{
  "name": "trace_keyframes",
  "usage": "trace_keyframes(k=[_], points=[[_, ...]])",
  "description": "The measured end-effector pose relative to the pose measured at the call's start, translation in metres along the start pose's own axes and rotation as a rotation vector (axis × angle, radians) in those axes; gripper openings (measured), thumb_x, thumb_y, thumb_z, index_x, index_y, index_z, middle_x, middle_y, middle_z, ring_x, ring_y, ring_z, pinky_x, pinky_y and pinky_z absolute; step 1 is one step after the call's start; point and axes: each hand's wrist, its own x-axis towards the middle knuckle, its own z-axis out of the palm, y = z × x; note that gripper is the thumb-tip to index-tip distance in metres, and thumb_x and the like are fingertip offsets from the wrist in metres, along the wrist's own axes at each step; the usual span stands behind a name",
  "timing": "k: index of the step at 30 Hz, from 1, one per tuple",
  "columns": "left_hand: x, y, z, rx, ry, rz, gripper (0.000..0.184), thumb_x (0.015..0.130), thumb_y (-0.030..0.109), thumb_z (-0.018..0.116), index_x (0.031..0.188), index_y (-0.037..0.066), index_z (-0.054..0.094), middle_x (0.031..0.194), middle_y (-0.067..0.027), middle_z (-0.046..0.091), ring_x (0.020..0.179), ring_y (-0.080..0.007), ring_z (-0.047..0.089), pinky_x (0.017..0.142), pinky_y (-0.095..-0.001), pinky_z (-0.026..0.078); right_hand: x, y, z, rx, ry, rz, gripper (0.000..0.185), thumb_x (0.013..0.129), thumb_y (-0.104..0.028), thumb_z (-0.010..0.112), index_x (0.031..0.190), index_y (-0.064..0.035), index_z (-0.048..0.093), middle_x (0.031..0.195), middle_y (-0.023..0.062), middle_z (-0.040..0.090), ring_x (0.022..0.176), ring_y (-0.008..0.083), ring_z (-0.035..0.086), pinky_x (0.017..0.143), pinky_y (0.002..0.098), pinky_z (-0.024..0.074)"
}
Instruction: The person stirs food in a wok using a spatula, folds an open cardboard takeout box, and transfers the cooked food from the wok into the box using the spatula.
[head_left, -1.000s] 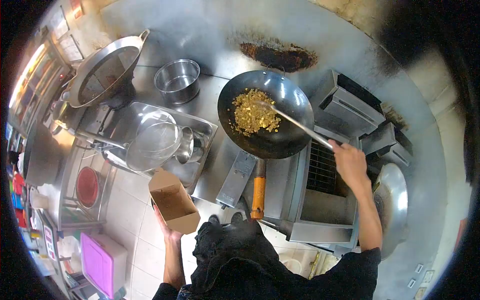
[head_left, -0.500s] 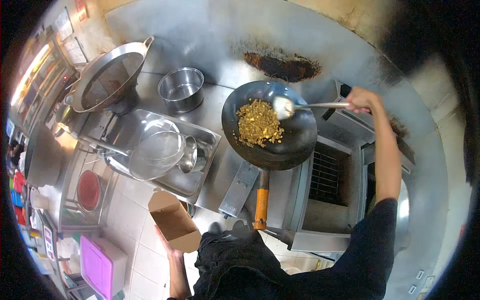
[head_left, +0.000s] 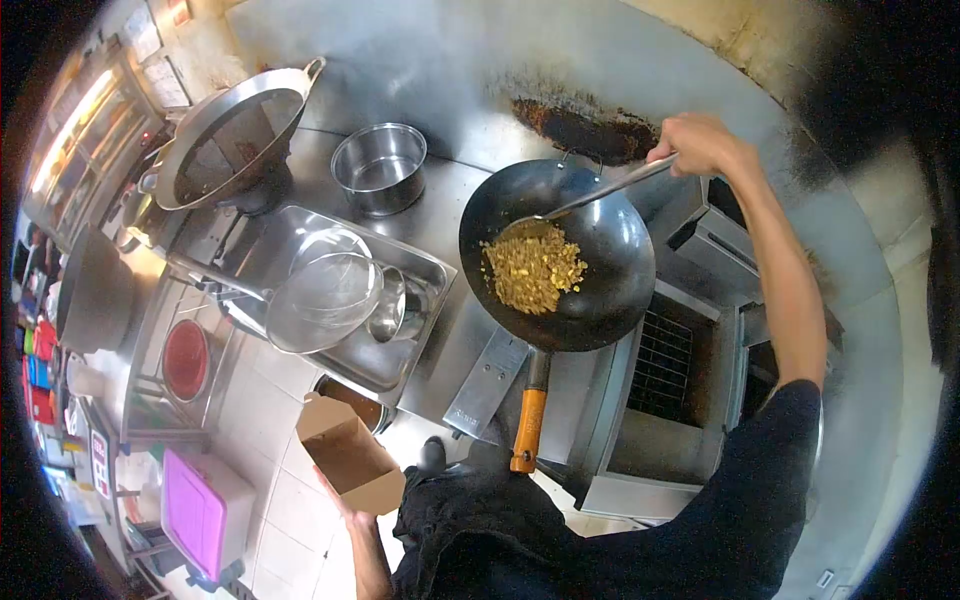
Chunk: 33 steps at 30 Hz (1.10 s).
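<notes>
My right hand [head_left: 697,145] is closed round the handle end of a metal wok spatula [head_left: 615,188]. The spatula's blade rests at the far edge of a heap of yellowish-brown fried rice [head_left: 535,270]. That rice lies in a dark wok [head_left: 615,285], whose wooden handle [head_left: 530,425] points toward me. Low on the left, my left hand [head_left: 357,522] supports an open brown cardboard food box [head_left: 365,475] from below and the side. Its lid flap stands up and the visible inside is bare cardboard; some of the fingers are hidden behind it.
Left of the wok, a steel tray [head_left: 435,290] holds a wire strainer [head_left: 325,300] and a ladle-like metal cup [head_left: 390,305]. Behind stands a steel pot [head_left: 378,170], with a second large wok [head_left: 235,135] farther left. A purple-lidded bin [head_left: 195,515] is on the floor.
The spatula has swung from the wok's right side to the rice's far edge, its handle tilting up as my right hand moved up and left. The box stays in my left hand.
</notes>
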Motion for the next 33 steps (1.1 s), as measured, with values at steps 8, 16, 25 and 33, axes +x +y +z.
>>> trace_keyframes(k=[8, 16, 25, 33], points=[[0.022, 0.0, 0.0, 0.022, -0.07, -0.044, 0.064, 0.085, 0.06, 0.045, 0.128, 0.012, 0.043, 0.125, -0.0083, 0.048, 0.11, -0.0268, 0.048, 0.093, -0.0445, 0.041, -0.095, 0.039, -0.038, 0.132, -0.158, 0.214, 0.029, 0.063, -0.007, 0.071, 0.092, -0.0114, 0.071, 0.06, 0.0094, 0.064, 0.05, 0.0195, 0.059, 0.049, 0.0322, 0.0457], [0.033, 0.001, 0.022, 0.063, -0.176, -0.116, 0.067, 0.084, 0.06, 0.045, 0.13, 0.011, 0.04, 0.127, -0.0097, 0.047, 0.111, -0.0284, 0.047, 0.093, -0.0456, 0.04, -0.16, 0.092, 0.015, 0.7, -0.595, 0.746, 0.019, 0.075, -0.019, 0.069, 0.081, -0.0006, 0.068, 0.05, 0.0106, 0.056, 0.033, 0.0124, 0.045, 0.03, 0.0257, 0.0322], [0.052, -0.004, -0.003, 0.003, -0.183, -0.224, 0.063, 0.087, 0.058, 0.042, 0.13, 0.013, 0.041, 0.128, -0.0081, 0.046, 0.114, -0.0277, 0.045, 0.095, -0.0453, 0.038, -0.171, 0.054, 0.057, 0.908, -0.957, 0.792, 0.029, 0.085, -0.032, 0.06, 0.09, -0.0046, 0.067, 0.048, 0.0053, 0.047, 0.035, 0.0092, 0.039, 0.031, 0.0245, 0.0285], [0.036, -0.003, 0.059, 0.117, -0.197, -0.181, 0.06, 0.086, 0.056, 0.045, 0.124, 0.01, 0.042, 0.118, -0.0091, 0.05, 0.105, -0.026, 0.048, 0.09, -0.0428, 0.041, -0.194, -0.046, 0.175, 1.205, -0.546, 0.707, 0.032, 0.09, -0.033, 0.054, 0.094, -0.0031, 0.062, 0.046, 0.0013, 0.046, 0.032, 0.0065, 0.038, 0.027, 0.0217, 0.0284]])
